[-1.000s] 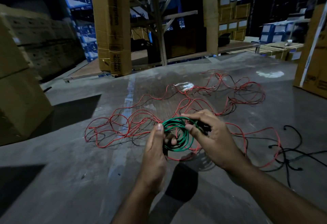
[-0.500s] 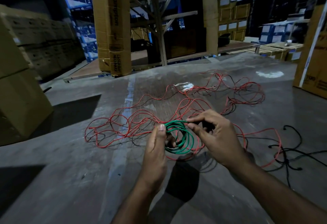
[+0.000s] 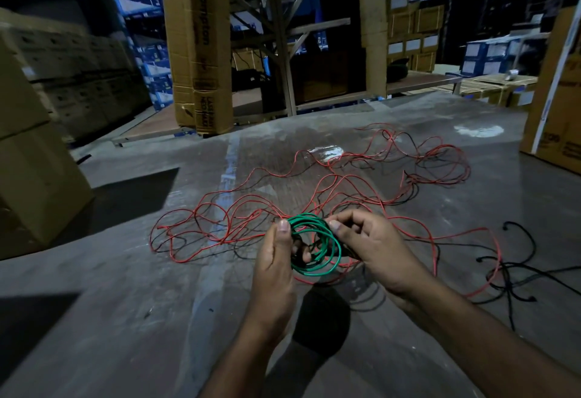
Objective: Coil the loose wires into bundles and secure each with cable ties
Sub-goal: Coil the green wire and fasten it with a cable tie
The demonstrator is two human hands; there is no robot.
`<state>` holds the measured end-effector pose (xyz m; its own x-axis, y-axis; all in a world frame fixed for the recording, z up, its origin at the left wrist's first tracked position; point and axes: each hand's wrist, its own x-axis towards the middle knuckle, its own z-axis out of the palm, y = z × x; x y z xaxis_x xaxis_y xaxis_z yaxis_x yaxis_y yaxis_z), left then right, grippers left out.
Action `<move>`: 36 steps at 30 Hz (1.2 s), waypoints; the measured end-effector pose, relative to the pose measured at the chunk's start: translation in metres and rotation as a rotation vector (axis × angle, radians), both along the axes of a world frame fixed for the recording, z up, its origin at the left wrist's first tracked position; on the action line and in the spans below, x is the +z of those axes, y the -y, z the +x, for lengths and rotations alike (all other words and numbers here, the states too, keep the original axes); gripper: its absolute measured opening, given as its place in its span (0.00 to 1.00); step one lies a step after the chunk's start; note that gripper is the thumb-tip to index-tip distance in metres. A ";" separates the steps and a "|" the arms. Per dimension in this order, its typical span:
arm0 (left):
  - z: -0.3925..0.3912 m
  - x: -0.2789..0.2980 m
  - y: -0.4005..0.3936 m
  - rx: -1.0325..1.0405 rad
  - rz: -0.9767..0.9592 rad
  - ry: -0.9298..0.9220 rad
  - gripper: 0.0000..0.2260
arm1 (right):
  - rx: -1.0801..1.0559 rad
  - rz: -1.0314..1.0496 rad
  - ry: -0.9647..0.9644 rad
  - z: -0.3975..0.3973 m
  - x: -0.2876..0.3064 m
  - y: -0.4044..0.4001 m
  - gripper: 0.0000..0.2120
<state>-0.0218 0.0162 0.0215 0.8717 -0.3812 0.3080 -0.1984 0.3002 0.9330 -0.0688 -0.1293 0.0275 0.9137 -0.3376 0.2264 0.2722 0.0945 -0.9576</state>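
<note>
Green coil (image 3: 314,245) sits between my two hands, held up over the floor (image 3: 125,319) in front of me. My left hand (image 3: 273,272) pinches its left side, thumb pressed on the loops; my right hand (image 3: 374,253) closes on its right edge, fingers curled in around the wire. The coil is several loops thick, and I see no tie on it.

Under and beyond it the red wire (image 3: 345,187) sprawls loose across the concrete, from a clump of loops on the left to a second tangle at the far right. Thin dark strands run mixed in with it. A black cable (image 3: 509,272) lies apart on the right, beside the red wire's near end.

The floor is bare on my near left and straight below my arms, with plenty of room there. A brown box (image 3: 34,177) stands at the left edge, another box (image 3: 556,89) hems in the right, and a tall carton (image 3: 201,51) stands upright at the back beside a metal rack (image 3: 283,39). The floor's far edge meets low platforms stacked with more cartons (image 3: 408,36), all shut, so I cannot tell what is in them. Blue boxes (image 3: 490,54) are stacked far right, too dim to read
</note>
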 end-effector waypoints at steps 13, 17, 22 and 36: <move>0.000 -0.001 0.002 0.115 0.133 0.152 0.20 | 0.069 0.329 -0.025 -0.003 -0.002 -0.021 0.12; 0.001 0.002 0.000 0.090 0.155 0.164 0.21 | 0.275 0.603 -0.067 -0.008 0.004 -0.021 0.18; 0.000 0.000 0.000 0.074 0.130 0.116 0.21 | 0.103 0.016 -0.090 -0.009 0.003 -0.020 0.15; -0.004 0.013 -0.001 -0.214 -0.358 -0.398 0.13 | 0.035 -0.008 0.093 -0.004 0.009 -0.001 0.11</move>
